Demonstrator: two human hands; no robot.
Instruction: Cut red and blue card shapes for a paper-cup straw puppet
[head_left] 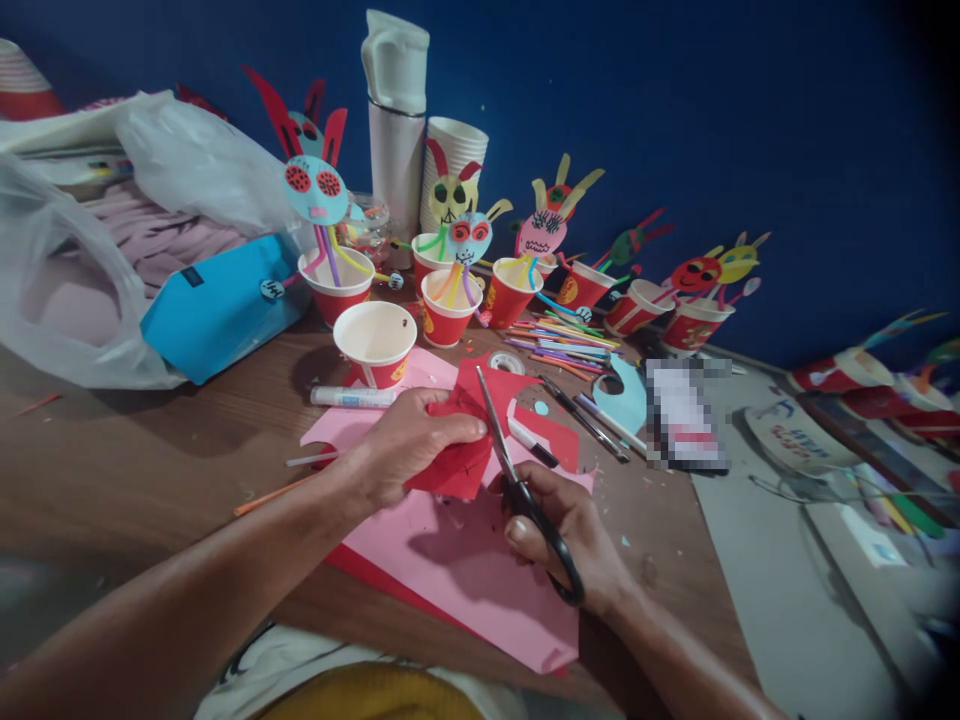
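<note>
My left hand [409,445] is closed on a piece of red paper [454,465], held just above a pink sheet [465,570] on the wooden table [150,450]. My right hand [574,535] grips black-handled scissors [517,470]. Their blades point up and away, and the blade tips meet the red paper's top edge beside my left fingers. More red paper pieces [551,435] lie under and behind the scissors.
An empty red paper cup [375,345] and a glue stick [352,397] sit just beyond my left hand. Behind stand several cups with paper faces on straws, loose straws [566,340], a tape roll [506,362], a blue bag [217,305], a plastic bag [67,270], stacked white cups [450,150].
</note>
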